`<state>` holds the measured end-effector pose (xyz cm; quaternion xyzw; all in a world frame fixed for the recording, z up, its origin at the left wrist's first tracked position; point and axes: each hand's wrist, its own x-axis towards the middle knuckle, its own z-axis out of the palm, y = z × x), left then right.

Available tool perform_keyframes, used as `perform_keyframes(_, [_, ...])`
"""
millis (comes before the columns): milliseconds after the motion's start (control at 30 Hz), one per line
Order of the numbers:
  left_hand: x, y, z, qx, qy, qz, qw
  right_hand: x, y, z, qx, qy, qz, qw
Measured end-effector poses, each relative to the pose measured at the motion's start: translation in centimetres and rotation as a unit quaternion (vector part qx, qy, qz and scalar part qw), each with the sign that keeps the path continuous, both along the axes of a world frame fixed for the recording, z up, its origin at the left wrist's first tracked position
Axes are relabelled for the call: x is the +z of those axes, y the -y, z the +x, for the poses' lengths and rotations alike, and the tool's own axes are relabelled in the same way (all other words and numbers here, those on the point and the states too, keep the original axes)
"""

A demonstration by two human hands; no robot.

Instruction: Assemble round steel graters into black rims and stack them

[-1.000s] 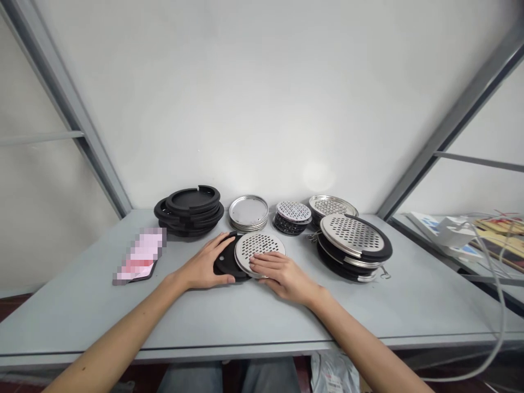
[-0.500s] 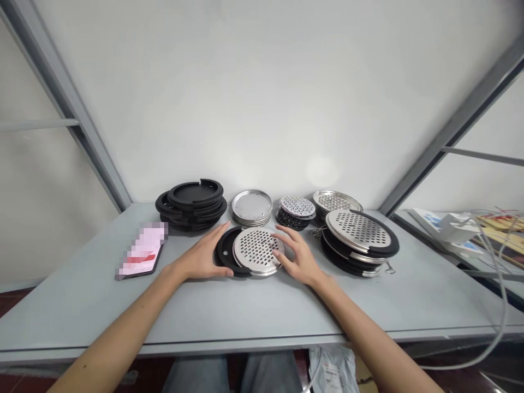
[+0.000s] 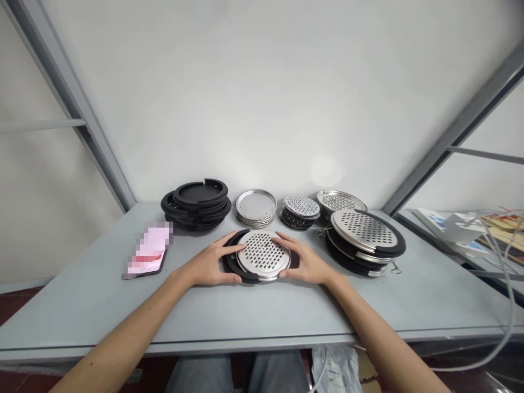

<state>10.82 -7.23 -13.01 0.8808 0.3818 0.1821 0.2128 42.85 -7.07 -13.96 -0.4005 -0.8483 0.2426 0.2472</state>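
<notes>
A silver perforated metal disc (image 3: 264, 254) lies partly inside a black open-sided round holder (image 3: 246, 275), at the middle of the table. My left hand (image 3: 208, 263) grips the holder's left side, its thumb at the front and fingers at the back, one finger reaching onto the disc. Around the right edge of the disc curls my right hand (image 3: 308, 261), thumb at the front rim and fingers at the back rim. Part of the holder is covered by the disc and my left fingers.
Behind stand stacked black holders (image 3: 196, 207), silver plates (image 3: 256, 207), small perforated discs (image 3: 301, 212) and rimmed perforated discs (image 3: 341, 200). Assembled disc-and-holder pieces (image 3: 364, 240) are piled at right, with metal clips beside them. A phone (image 3: 149, 251) lies at left. Grey posts flank the table.
My right hand has closed around the disc's right edge, its thumb now at the front rim. A left finger has come onto the disc. The view has shifted slightly.
</notes>
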Motion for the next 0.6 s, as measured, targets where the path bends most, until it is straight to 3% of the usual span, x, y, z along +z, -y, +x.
perform_keyframes(600, [-0.1, 0.7, 2.0, -0.002, 0.072, 0.023, 0.997, -0.5, 0.3, -1.6, 0.007, -0.023, 0.005, 1.000])
